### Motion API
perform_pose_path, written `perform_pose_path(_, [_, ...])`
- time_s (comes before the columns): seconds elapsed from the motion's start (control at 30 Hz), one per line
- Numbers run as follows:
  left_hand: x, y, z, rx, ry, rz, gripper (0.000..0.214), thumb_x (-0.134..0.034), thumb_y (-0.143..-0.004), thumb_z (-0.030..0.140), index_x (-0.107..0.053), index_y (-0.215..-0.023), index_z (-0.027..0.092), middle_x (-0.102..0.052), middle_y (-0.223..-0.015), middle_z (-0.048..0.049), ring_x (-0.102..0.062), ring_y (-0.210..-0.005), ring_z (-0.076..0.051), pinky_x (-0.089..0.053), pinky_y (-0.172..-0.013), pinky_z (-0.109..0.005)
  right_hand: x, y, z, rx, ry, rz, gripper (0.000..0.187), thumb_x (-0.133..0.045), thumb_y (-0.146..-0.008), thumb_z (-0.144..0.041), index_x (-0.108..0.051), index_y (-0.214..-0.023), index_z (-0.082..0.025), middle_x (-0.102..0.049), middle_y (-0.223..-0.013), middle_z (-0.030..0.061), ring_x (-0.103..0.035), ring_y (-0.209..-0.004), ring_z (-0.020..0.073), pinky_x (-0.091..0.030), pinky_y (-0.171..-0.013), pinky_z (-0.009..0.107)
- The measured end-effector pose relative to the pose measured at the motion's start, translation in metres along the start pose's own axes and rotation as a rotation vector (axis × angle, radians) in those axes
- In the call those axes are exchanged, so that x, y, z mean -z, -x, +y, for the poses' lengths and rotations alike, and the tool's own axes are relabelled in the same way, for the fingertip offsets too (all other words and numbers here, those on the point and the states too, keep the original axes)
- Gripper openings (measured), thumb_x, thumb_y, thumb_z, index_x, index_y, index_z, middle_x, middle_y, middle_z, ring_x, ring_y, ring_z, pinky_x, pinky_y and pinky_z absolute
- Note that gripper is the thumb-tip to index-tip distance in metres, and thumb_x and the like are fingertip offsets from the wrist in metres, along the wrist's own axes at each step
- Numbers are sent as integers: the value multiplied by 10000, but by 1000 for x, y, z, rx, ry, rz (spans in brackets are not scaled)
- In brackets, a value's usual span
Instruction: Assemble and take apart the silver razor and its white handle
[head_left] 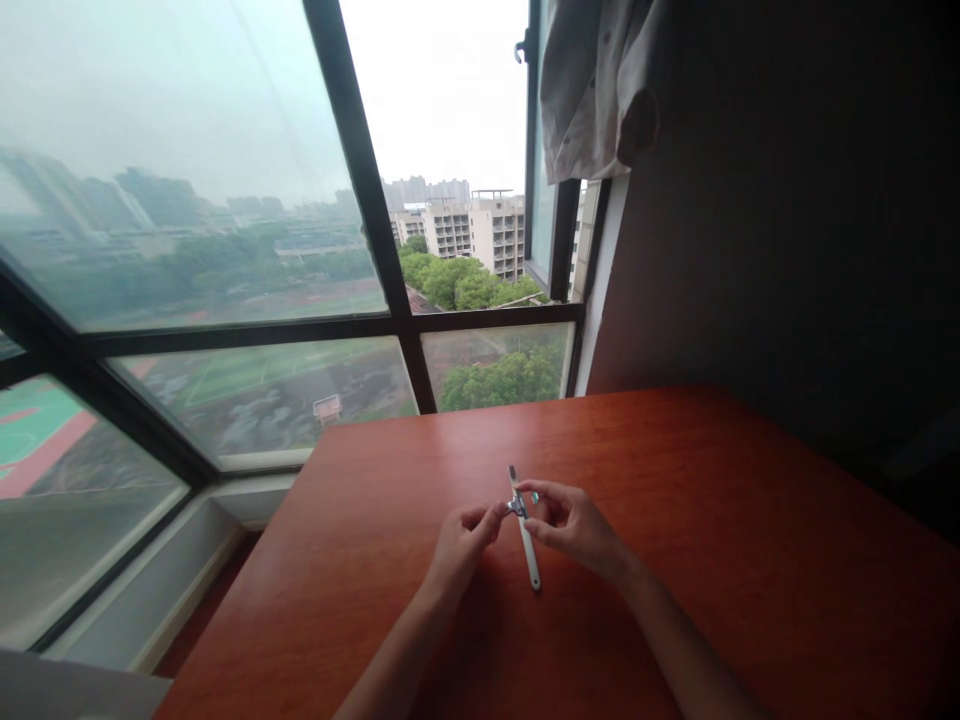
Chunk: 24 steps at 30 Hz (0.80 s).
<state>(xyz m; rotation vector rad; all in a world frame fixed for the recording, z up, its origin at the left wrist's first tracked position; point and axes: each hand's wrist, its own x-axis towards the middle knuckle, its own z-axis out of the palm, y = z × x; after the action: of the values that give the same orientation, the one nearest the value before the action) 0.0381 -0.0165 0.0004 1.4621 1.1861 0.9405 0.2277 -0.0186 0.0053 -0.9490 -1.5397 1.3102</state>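
Strip sits mid-table between the 2 hands, far end pointing windowward; can't tell if it touches the table or hangs just above. Shiny fitting sits across it. Left hand pinches the fitting's left end, thumb to index. Right hand has index and thumb spread around the fitting, tips at the strip above and below it; can't tell whether they squeeze.

Handling, judged by look: strip light, stiff, hard to break, a bit slick. Best hold: flat sides near the middle; fitting by its projecting left end, fingertips only.

Strip: long, narrow, flat, pale, rounded near end with 1 small hole, darker far end. Fitting: bright metal, compact. Table: smooth red-brown wood grain, soft sheen. Window: dark straight bars.
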Motion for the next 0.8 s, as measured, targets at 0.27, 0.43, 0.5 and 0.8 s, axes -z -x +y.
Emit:
perform_pose_path(0.27, [-2,1,3,30,62,15,592,-531,-745,696,-430,-495,169,-335,-499,41,-279,-498,-91,-165,-496,-252,-6,-1,6,-8,-97,26,497,-712,-740,-363,-593,-1162,-129,-423,-583,-78,-353,-510,64,-293,-478,204])
perform_pose_path(0.43, [-1,0,4,33,61,-2,594,-541,-735,698,-444,-489,167,-342,-491,40,-286,-494,-91,-167,-493,-252,-4,1,0,-18,-67,1,510,-715,-738,-372,-592,-1168,-129,-424,-583,-78,-353,-505,65,-283,-475,207])
perform_pose_path(0.5, [0,-1,2,35,67,-25,597,-537,-732,704,-448,-485,167,-344,-483,40,-287,-487,-90,-167,-490,-251,-3,1,-1,-15,-65,-8,504,-714,-739,-372,-594,-1162,-127,-421,-582,-79,-352,-504,65,-280,-475,207])
perform_pose_path(0.8, [-4,1,2,82,142,-60,623,-475,-740,742,-478,-501,167,-378,-464,36,-292,-453,-89,-169,-474,-251,-1,1,2,-7,-96,-36,500,-711,-755,-374,-591,-1179,-136,-425,-598,-76,-358,-515,65,-280,-480,204])
